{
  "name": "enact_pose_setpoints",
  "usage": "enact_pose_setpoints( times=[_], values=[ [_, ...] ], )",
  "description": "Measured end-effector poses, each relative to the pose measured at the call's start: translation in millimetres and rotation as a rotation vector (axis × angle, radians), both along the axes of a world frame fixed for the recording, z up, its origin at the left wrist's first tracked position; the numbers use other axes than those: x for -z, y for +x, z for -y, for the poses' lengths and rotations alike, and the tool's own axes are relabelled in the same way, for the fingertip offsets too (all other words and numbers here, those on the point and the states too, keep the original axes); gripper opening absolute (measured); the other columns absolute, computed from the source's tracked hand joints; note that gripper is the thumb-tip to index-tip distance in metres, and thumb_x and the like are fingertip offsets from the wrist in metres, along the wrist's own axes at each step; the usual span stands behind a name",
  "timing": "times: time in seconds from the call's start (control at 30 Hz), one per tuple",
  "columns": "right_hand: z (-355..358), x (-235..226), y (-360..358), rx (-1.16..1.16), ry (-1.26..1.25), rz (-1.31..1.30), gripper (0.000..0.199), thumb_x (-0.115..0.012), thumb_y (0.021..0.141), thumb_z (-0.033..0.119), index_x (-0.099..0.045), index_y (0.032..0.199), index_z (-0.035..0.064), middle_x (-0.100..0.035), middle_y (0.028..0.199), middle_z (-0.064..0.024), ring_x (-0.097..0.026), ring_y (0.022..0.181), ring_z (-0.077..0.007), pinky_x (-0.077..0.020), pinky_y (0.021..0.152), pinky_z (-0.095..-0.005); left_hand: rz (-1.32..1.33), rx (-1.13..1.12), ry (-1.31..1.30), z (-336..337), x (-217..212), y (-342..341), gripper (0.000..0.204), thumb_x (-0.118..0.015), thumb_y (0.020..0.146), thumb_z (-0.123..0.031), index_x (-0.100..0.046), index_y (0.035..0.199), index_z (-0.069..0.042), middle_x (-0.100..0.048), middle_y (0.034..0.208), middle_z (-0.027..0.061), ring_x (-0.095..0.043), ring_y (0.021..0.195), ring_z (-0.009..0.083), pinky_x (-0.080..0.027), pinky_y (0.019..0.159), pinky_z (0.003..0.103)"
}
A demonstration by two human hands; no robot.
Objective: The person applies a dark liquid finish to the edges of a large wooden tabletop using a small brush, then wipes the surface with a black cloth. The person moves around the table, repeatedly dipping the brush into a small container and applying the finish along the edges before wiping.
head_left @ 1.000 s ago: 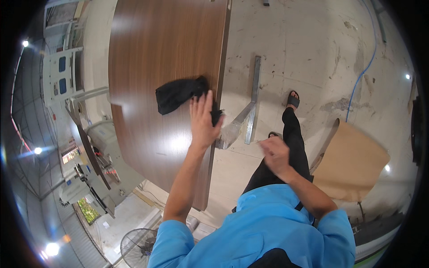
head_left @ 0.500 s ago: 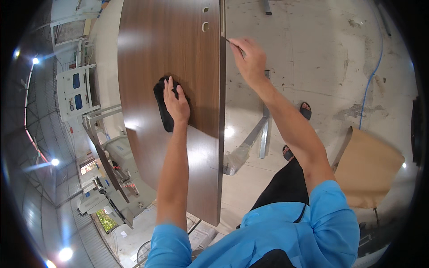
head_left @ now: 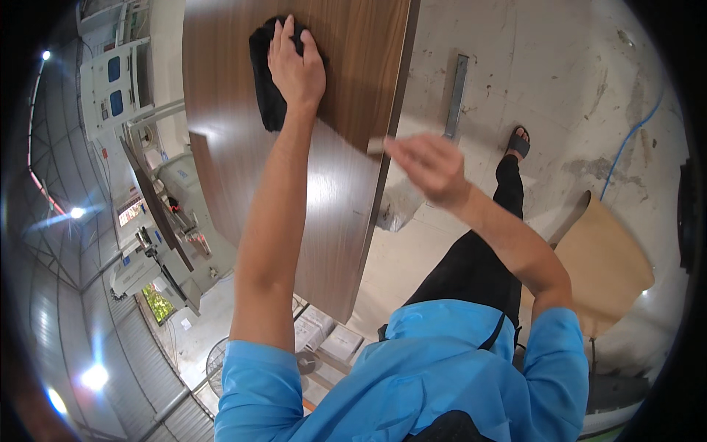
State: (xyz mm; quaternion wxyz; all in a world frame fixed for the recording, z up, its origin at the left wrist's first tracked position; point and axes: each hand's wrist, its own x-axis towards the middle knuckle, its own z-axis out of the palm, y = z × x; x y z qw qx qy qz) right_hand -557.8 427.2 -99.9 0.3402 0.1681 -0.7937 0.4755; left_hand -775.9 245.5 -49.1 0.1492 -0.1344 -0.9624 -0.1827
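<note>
While the left hand (head_left: 297, 72) rested, fingers (head_left: 288, 35) extended, on a black cloth (head_left: 265, 77) atop the wood-grain table (head_left: 357, 70), the right hand (head_left: 433, 166) pinched a small, blurred pale piece (head_left: 376, 145) near the table's right edge.

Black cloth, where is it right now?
Head view, upper left of centre: the black cloth lies on the brown wood-grain panel, under the left hand.
</note>
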Motion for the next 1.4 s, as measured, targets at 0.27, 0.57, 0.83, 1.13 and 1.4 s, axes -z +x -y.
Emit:
enact_pose_setpoints(
  times=[0.27, 0.57, 0.83, 1.13, 1.4],
  values=[
    [49, -46, 133, -0.487, -0.132, 0.169, 0.020, -0.075, 0.080, 0.007, -0.074, 0.100, 0.0051, -0.066, 0.094, -0.0043, -0.067, 0.087, -0.0227, -0.0572, 0.073, -0.0352, 0.003, 0.089, -0.010, -9, -12, -1, 0.066, -0.064, 0.102, -0.046, -0.057, 0.151, -0.003, -0.052, 0.160, 0.0248, -0.048, 0.145, 0.0450, -0.032, 0.124, 0.052],
    [-114, -24, 42, 0.252, -0.447, 0.598, 0.017, -0.074, 0.089, -0.002, -0.076, 0.105, 0.0011, -0.074, 0.097, -0.0151, -0.071, 0.082, -0.0267, -0.0565, 0.075, -0.0334, 0.294, 0.155, -0.087, -100, -23, -9, 0.116, -0.080, 0.080, -0.073, -0.035, 0.167, -0.009, -0.028, 0.173, 0.0256, -0.030, 0.154, 0.0533, -0.022, 0.126, 0.064],
    [-196, -55, -217, 0.378, -0.003, 0.327, 0.016, -0.069, 0.098, 0.015, -0.079, 0.110, 0.0106, -0.073, 0.096, -0.0106, -0.071, 0.090, -0.0285, -0.0555, 0.077, -0.0416, 0.182, 0.223, -0.131, -155, -18, -82, 0.107, -0.076, 0.084, -0.073, -0.043, 0.162, -0.007, -0.037, 0.169, 0.0246, -0.040, 0.150, 0.0514, -0.031, 0.123, 0.062],
    [-197, -38, -295, 0.175, 0.689, 0.138, 0.034, -0.067, 0.087, 0.007, -0.071, 0.121, 0.0066, -0.066, 0.103, -0.0064, -0.066, 0.104, -0.0279, -0.0576, 0.078, -0.0408, 0.005, -0.099, -0.020, -108, 3, -108, 0.056, -0.060, 0.106, -0.035, -0.056, 0.153, -0.006, -0.049, 0.162, 0.0235, -0.048, 0.143, 0.0485, -0.033, 0.124, 0.054],
    [-155, -78, -186, -0.232, 0.344, 0.090, 0.015, -0.070, 0.089, 0.014, -0.073, 0.102, 0.0082, -0.067, 0.094, -0.0075, -0.069, 0.093, -0.0255, -0.0588, 0.081, -0.0381, 0.046, -0.111, 0.011, -115, -10, -106, 0.053, -0.059, 0.106, -0.031, -0.056, 0.154, -0.008, -0.050, 0.162, 0.0216, -0.049, 0.143, 0.0482, -0.033, 0.124, 0.054]
  ],
)
